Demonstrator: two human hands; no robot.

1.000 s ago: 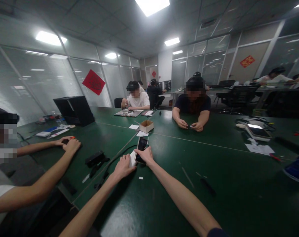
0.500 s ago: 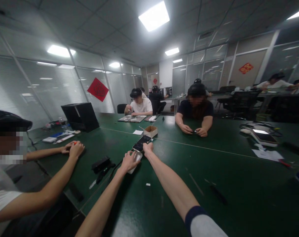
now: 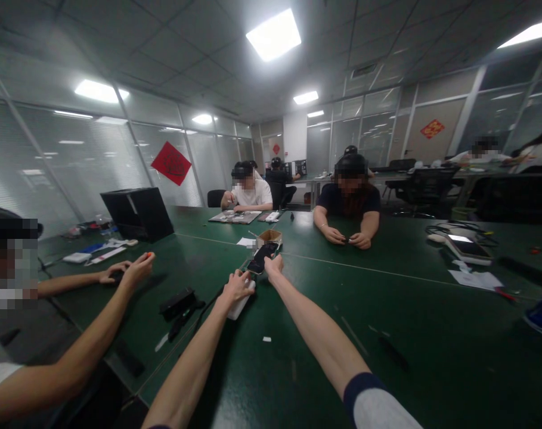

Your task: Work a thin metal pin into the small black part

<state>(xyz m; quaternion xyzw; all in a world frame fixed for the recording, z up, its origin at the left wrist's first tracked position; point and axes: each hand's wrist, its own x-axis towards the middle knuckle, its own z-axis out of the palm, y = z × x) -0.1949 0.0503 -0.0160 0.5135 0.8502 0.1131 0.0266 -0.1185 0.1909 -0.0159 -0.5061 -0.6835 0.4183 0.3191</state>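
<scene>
My right hand [image 3: 273, 266] grips the lower right side of a dark smartphone [image 3: 260, 262], which is tilted up over the table. Beside it, my left hand [image 3: 237, 287] curls over a white rectangular block [image 3: 241, 308] lying on the tabletop. The left fingertips come close to the phone's lower left edge; whether they touch it I cannot tell. Just behind the phone stands an open cardboard box [image 3: 269, 236], partly covered by it.
On the green table [image 3: 306, 345], a black object with cables [image 3: 179, 304] lies left of my arm. A co-worker's hands [image 3: 130, 271] are at the left, another person's hands [image 3: 352, 239] across. A black case [image 3: 137, 213] stands back left; a white device [image 3: 470, 249] sits right.
The phone has been tilted up and shifted slightly toward the cardboard box, with my right hand still on it. My left hand stays over the white block. The co-worker at left has raised a hand.
</scene>
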